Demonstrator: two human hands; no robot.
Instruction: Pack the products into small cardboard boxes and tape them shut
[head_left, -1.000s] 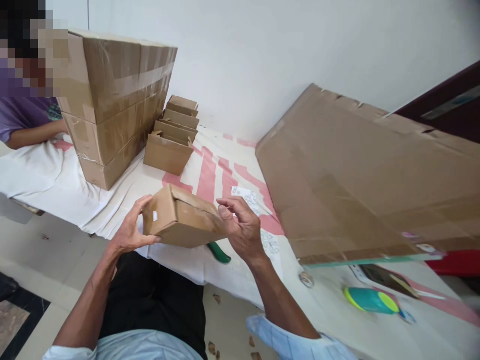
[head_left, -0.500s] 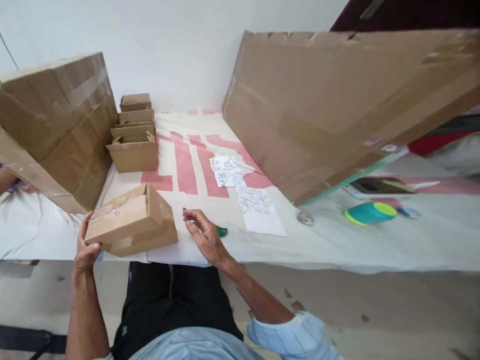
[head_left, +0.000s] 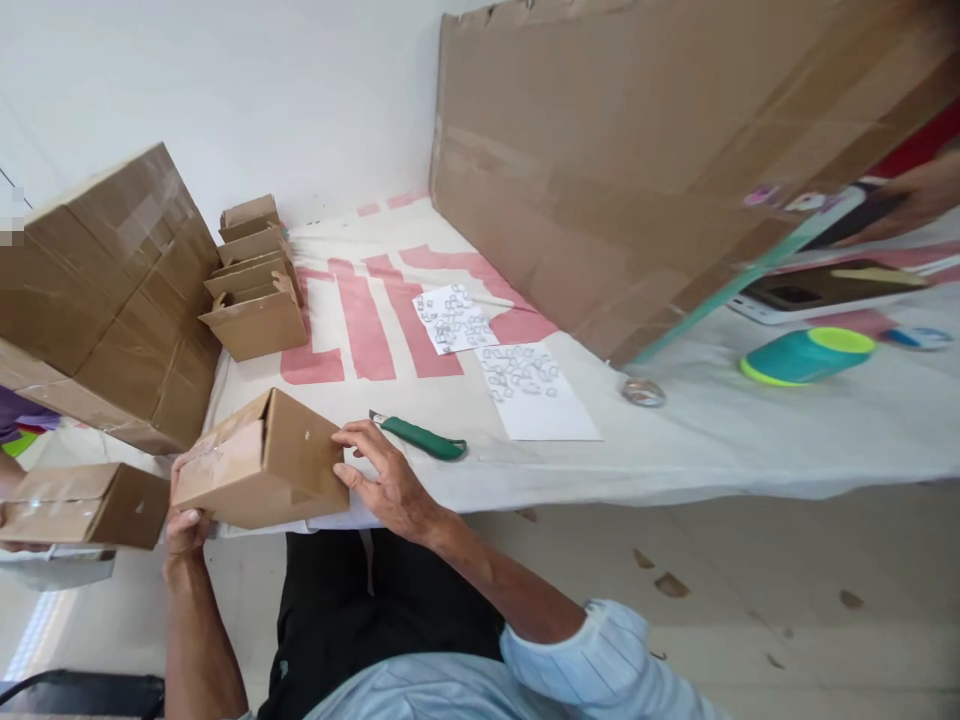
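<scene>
A taped brown cardboard box (head_left: pixel 304 460) rests tilted near the table's front edge. My left hand (head_left: pixel 186 515) grips its left end, thumb in front and fingers partly hidden behind. At the opposite end, my right hand (head_left: pixel 386 480) has its fingertips and thumb on the box's right edge. Just beyond that hand lies a green utility knife (head_left: pixel 424 438) with its blade end toward the box. Two sheets of paper with small drawn marks, a smaller one (head_left: pixel 454 320) and a larger one (head_left: pixel 547 405), lie farther right.
Large cardboard panels stand at left (head_left: pixel 112 300) and right (head_left: pixel 600 180). Several small open boxes (head_left: pixel 262 325) line the left one. A tape roll (head_left: pixel 643 392), a teal cup-like object (head_left: pixel 806 357) and a phone (head_left: pixel 825 285) lie rightward. Another person's hand holds a box (head_left: pixel 82 505) at left.
My right hand has moved left onto the box's right edge, uncovering the utility knife. The view has shifted; another person's box has appeared at left and a person's hand at far right.
</scene>
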